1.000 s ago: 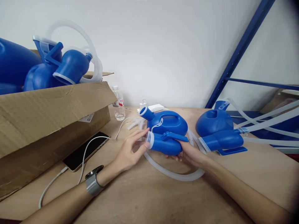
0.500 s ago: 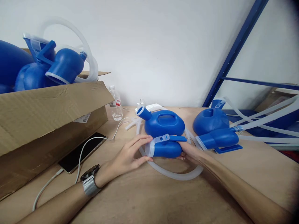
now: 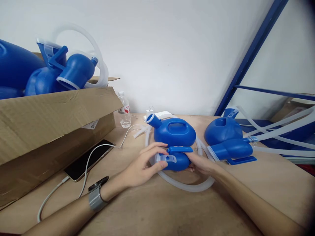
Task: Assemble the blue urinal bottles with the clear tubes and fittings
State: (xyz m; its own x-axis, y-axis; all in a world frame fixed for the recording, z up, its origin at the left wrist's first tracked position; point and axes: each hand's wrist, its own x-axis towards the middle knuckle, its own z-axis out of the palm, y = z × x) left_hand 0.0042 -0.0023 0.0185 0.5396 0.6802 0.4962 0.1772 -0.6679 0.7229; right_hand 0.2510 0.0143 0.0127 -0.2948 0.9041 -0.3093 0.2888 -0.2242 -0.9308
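Observation:
A small blue plastic funnel piece (image 3: 177,160) with a translucent cap lies on the wooden table (image 3: 157,209), in front of a blue jug-shaped container (image 3: 175,131). My left hand (image 3: 142,165) curls round its capped left end, thumb pressing on the translucent cap. My right hand (image 3: 200,163) grips its right end from behind. A translucent hose (image 3: 187,186) loops on the table beneath and around the piece.
A cardboard box (image 3: 49,121) at left holds more blue containers and hose. A phone (image 3: 90,159) on a white cable lies beside it. A water bottle (image 3: 125,109) stands at the back. Another blue container with funnel (image 3: 227,141) and hoses lies at right near a blue shelf frame (image 3: 248,55).
The blue piece has been turned and lowered toward the table. My left hand has closed over its capped end and pushed the translucent cap down against it. My right hand stays on the other end.

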